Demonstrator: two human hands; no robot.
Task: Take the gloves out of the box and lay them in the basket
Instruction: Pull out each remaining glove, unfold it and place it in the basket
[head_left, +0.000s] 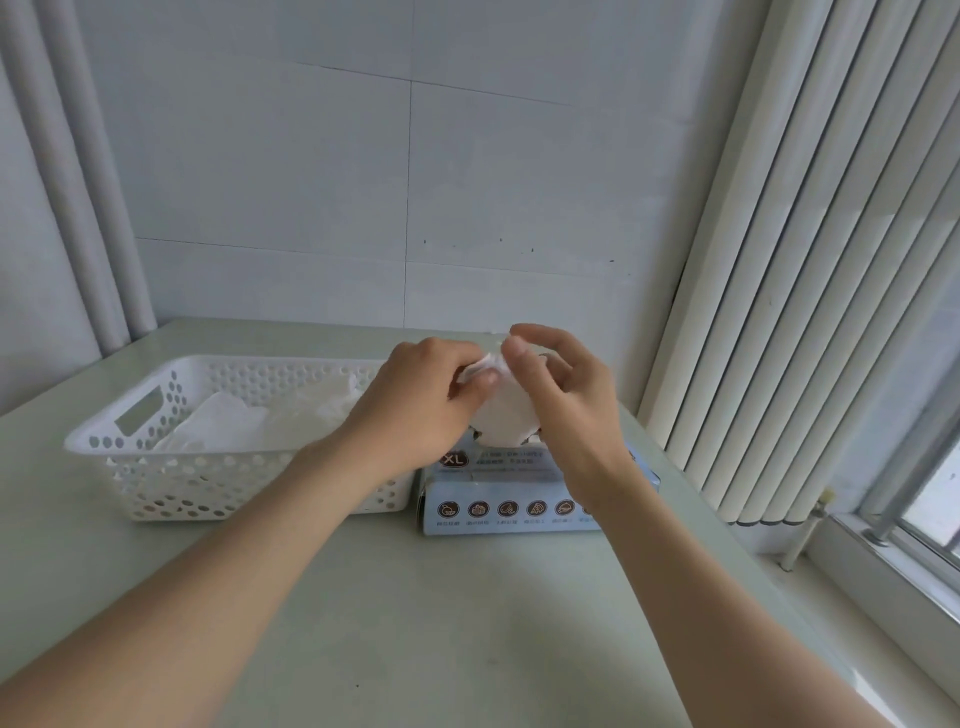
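A pale blue glove box (498, 506) marked XL lies on the table, right of a white perforated basket (156, 467). A thin white glove (506, 415) sticks up out of the box's top opening. My left hand (415, 410) pinches the glove's upper left edge. My right hand (561, 395) pinches its top edge between thumb and forefinger, the other fingers curled. Both hands hover just above the box. Several translucent white gloves (249, 423) lie inside the basket.
The pale green table (441, 623) stands against a grey wall. Vertical white blinds (810, 260) and a window sill (883, 566) run along the right side. Grey pipes (78, 208) stand at the back left corner.
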